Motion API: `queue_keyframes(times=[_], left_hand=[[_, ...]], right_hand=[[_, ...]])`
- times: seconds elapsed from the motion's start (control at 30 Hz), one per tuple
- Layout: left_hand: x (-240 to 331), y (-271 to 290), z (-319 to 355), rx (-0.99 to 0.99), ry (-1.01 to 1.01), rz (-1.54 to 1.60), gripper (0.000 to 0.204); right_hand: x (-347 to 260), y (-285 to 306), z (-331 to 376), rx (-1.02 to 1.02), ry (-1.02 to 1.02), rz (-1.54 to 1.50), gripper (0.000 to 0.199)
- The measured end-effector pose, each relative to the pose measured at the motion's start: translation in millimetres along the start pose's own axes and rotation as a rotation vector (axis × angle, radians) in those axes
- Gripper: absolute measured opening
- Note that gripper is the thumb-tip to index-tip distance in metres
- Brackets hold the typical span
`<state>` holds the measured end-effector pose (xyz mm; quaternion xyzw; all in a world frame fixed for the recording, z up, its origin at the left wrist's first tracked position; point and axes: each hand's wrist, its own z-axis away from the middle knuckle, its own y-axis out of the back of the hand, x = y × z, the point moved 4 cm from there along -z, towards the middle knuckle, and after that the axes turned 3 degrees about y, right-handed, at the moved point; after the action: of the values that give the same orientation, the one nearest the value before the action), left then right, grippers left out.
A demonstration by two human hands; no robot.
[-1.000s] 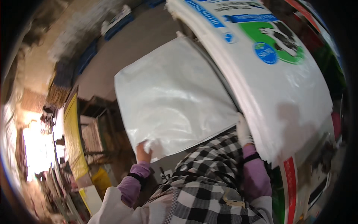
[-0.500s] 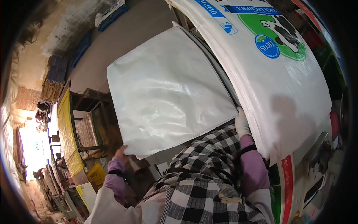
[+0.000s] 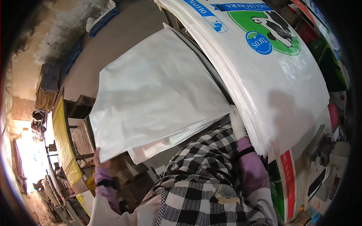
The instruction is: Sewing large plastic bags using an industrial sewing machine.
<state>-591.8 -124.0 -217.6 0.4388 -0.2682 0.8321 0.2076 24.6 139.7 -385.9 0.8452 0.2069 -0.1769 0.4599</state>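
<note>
The left hand [image 3: 101,161] is closed on the near left corner of a plain white sack [image 3: 162,86], with the thumb side showing at the edge. Half a second ago that corner lay closer in, nearly in line with the layer below. Now it has been drawn out to the left, and the near edge has come away from a second white sack [image 3: 149,152] underneath, whose own corner pokes out below. This means that the top layer has been parted from the next one along the near edge; towards the far side the two cannot be told apart.

The right hand [image 3: 236,122], in a pale glove, has hardly changed its place. It rests by the near right corner of the white sack, just beside a thick pile of printed sacks [image 3: 290,79]. Its fingers are mostly hidden there, so whether they are clamped on the corner or only press against it cannot be told.

The white sack spreads between the two hands, in front of the person's checked apron [image 3: 200,192], with its right side running along the pile. Its surface looks flatter than before, with fewer shiny folds. Further off to the left stands a rack with a yellow cover [image 3: 62,143], and a stack of folded sacks [image 3: 49,86] lies beyond it.
</note>
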Motion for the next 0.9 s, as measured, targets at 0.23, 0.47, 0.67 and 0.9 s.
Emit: queue_keyframes(times=[0.23,0.47,0.67,0.9], left_hand=[[-3,-65,-16,-0.363,0.067,0.270,0.038],[68,-256,-35,-0.696,-0.106,0.316,0.037],[54,-121,-55,-0.636,-0.194,0.250,0.033],[-55,-71,-159,-0.205,-0.017,0.214,0.026]], right_hand=[[11,-12,1,-0.298,-0.105,-0.105,0.025],[25,-15,8,-0.224,-0.095,-0.053,0.028],[23,-13,5,-0.246,-0.199,-0.137,0.030],[18,-26,0,-0.022,0.164,0.206,0.030]])
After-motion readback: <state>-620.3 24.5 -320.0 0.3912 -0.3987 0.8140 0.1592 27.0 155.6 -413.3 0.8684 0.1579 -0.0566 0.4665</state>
